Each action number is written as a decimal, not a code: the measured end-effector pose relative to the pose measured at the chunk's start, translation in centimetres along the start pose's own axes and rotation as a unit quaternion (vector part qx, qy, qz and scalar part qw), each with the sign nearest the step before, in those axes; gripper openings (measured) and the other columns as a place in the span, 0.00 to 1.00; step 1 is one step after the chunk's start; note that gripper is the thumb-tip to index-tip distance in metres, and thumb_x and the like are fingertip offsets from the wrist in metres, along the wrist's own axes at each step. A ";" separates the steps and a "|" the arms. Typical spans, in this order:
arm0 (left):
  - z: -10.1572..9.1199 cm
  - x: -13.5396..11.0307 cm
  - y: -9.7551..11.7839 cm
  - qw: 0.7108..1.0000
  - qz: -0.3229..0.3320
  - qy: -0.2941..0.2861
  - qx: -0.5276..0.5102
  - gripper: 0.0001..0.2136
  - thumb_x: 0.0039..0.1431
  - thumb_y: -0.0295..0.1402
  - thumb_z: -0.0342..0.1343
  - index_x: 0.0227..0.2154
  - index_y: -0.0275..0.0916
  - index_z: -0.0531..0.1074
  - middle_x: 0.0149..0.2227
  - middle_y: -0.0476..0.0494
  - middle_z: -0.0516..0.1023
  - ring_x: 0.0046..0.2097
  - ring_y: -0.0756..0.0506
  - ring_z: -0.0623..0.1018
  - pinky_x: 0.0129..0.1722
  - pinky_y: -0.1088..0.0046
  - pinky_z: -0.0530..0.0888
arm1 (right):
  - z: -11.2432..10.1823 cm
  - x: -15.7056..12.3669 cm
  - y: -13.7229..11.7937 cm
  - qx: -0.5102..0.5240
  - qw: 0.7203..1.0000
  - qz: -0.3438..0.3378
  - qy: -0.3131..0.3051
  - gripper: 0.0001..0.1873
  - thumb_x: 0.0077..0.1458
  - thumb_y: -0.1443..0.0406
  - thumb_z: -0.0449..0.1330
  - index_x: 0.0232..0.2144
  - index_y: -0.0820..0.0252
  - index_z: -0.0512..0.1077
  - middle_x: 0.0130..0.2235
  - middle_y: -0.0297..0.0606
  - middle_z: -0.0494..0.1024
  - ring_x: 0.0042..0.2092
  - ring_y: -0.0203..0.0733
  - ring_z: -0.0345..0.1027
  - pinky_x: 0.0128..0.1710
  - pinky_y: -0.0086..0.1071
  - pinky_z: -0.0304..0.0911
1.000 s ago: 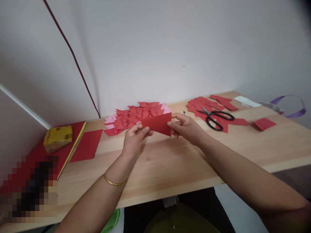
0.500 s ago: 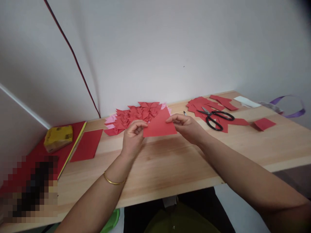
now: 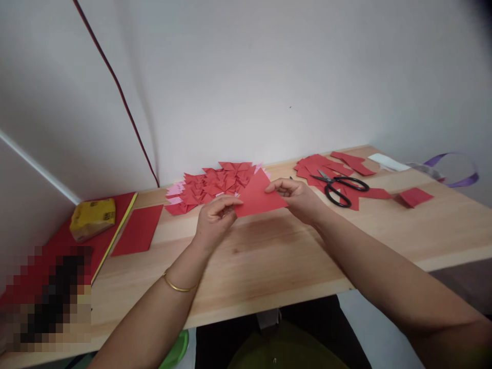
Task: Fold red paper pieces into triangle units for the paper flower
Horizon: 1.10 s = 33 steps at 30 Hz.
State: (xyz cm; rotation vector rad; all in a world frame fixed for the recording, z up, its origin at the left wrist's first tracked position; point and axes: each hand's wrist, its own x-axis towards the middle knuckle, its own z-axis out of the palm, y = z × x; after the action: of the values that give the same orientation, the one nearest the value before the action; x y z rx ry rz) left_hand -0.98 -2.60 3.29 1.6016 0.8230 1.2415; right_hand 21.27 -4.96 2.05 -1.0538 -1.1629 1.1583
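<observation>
Between my two hands, above the middle of the table, is a piece of red paper (image 3: 258, 196) with its peak pointing away from me. My left hand (image 3: 217, 218) pinches its lower left corner between thumb and fingers. On the right edge, my right hand (image 3: 295, 199) grips the paper, thumb on top and the other fingers curled behind. Just beyond the paper lies a heap of folded red paper pieces (image 3: 215, 182), with some folded pink ones (image 3: 175, 189) at its left edge.
Black-handled scissors (image 3: 340, 187) rest on red paper scraps (image 3: 313, 166) at the right. A small red piece (image 3: 415, 197) lies farther right, near a white strip (image 3: 388, 161). At left are a red sheet (image 3: 138, 230) and a yellow packet (image 3: 93, 219). The wall (image 3: 249, 82) rises behind.
My left fingers have slid slightly right and now reach over the paper's lower left corner. The paper has tilted a little, its right corner higher. Both hands still hold it.
</observation>
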 end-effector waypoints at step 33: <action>0.6 0.3 -0.2 0.963 -0.215 0.062 -0.149 0.14 0.37 0.33 0.68 0.18 0.35 0.66 0.18 0.48 0.74 0.24 0.49 0.76 0.28 0.73 0.73 | 1.7 -0.2 0.1 -0.052 0.998 0.029 0.017 0.15 0.48 0.56 0.64 0.26 0.59 0.66 0.25 0.35 0.78 0.26 0.31 0.63 0.30 0.29 0.57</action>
State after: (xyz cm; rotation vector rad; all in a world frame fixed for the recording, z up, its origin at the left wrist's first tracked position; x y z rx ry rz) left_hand -0.27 -2.37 3.15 1.0429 0.9535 1.0939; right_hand 19.59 -5.16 2.08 -1.1880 -1.1829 1.1300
